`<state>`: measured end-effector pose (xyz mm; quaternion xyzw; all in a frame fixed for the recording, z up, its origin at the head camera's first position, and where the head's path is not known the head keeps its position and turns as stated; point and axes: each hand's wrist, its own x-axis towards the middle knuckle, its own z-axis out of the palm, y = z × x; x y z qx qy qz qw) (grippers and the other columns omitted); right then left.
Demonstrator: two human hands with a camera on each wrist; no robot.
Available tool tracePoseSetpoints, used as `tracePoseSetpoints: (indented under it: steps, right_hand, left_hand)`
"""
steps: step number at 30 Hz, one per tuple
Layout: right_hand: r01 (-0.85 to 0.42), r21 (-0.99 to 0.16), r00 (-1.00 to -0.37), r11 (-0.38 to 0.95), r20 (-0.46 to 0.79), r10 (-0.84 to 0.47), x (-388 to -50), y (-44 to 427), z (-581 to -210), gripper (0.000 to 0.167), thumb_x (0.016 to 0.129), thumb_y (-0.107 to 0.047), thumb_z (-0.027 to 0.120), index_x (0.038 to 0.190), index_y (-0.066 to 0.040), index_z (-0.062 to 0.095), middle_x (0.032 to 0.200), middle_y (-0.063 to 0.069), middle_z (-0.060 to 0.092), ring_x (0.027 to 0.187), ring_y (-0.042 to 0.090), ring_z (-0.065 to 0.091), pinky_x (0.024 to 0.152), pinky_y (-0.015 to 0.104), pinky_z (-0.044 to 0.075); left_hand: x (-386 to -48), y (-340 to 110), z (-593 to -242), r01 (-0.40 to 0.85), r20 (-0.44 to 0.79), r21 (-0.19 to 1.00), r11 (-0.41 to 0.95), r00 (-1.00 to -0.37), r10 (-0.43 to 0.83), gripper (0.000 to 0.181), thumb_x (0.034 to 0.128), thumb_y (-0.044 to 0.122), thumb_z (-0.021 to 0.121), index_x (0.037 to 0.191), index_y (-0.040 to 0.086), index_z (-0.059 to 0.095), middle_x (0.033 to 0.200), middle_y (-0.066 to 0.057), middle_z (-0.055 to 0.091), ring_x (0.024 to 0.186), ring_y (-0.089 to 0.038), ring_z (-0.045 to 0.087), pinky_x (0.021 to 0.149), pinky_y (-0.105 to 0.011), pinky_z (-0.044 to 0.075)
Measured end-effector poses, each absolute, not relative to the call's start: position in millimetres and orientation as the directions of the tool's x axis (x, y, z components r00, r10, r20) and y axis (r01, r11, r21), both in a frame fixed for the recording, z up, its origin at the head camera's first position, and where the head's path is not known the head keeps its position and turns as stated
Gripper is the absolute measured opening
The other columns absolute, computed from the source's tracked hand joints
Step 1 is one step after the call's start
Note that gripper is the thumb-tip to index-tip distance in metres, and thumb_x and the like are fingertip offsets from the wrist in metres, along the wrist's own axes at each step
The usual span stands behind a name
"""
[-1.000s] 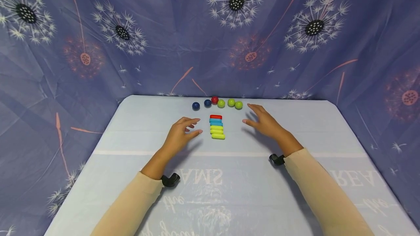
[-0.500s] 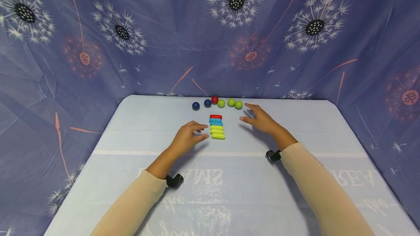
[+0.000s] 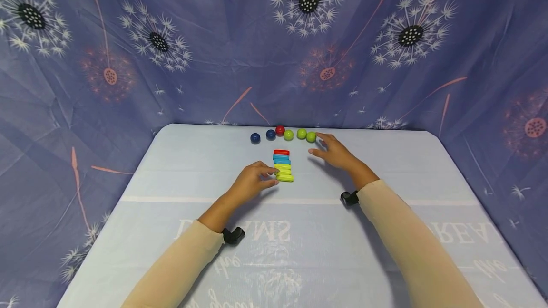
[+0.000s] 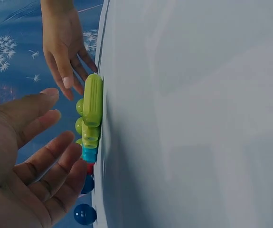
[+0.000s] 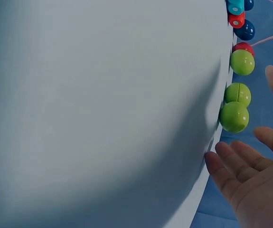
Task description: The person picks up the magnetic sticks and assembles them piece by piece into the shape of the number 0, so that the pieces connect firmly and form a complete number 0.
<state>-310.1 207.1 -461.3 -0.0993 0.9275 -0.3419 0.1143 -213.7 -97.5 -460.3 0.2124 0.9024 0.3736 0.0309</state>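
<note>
My left hand hovers at the near left end of a column of small plastic bars, thumb and fingers apart. Beside its fingertips lies the nearest yellow-green bar; the left wrist view shows a gap between that bar and the fingers. Beyond it come two more yellow bars, two light blue bars and a red bar. My right hand is spread just right of the end green ball. In the right wrist view the fingers stand apart from this ball, holding nothing.
Along the table's back edge runs a loose row: two dark blue balls, a red ball and three green ones. A patterned blue cloth hangs right behind the white table.
My left hand has moved right, up to the near yellow bars. My right hand has drifted left toward the end green ball. Bars and balls have stayed in place.
</note>
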Motion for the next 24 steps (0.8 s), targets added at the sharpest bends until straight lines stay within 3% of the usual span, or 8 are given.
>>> tracePoseSetpoints:
  steps: [13, 24]
  right_hand:
    - [-0.132, -0.652, -0.965, 0.746, -0.089, -0.248, -321.5, 199.6, -462.8, 0.077, 0.099, -0.04, 0.065, 0.16, -0.011, 0.028, 0.161, 0.021, 0.03, 0.142, 0.039, 0.044, 0.115, 0.059, 0.037]
    - [-0.144, -0.636, -0.971, 0.758, -0.056, -0.231, -331.4, 197.3, -469.1, 0.07, 0.1, -0.033, 0.064, 0.159, -0.014, 0.032, 0.161, 0.021, 0.029, 0.134, 0.039, 0.05, 0.107, 0.057, 0.046]
  left_hand:
    - [-216.3, -89.0, -462.7, 0.355, 0.063, 0.655, 0.666, -0.905, 0.42, 0.033, 0.0908, 0.021, 0.076, 0.124, 0.015, 0.074, 0.105, -0.005, 0.067, 0.095, -0.018, 0.063, 0.085, -0.034, 0.053]
    - [-218.8, -86.0, -465.0, 0.353, 0.023, 0.634, 0.688, -0.898, 0.439, 0.033, 0.0922, 0.022, 0.075, 0.124, 0.013, 0.073, 0.103, -0.006, 0.066, 0.092, -0.016, 0.062, 0.084, -0.033, 0.053]
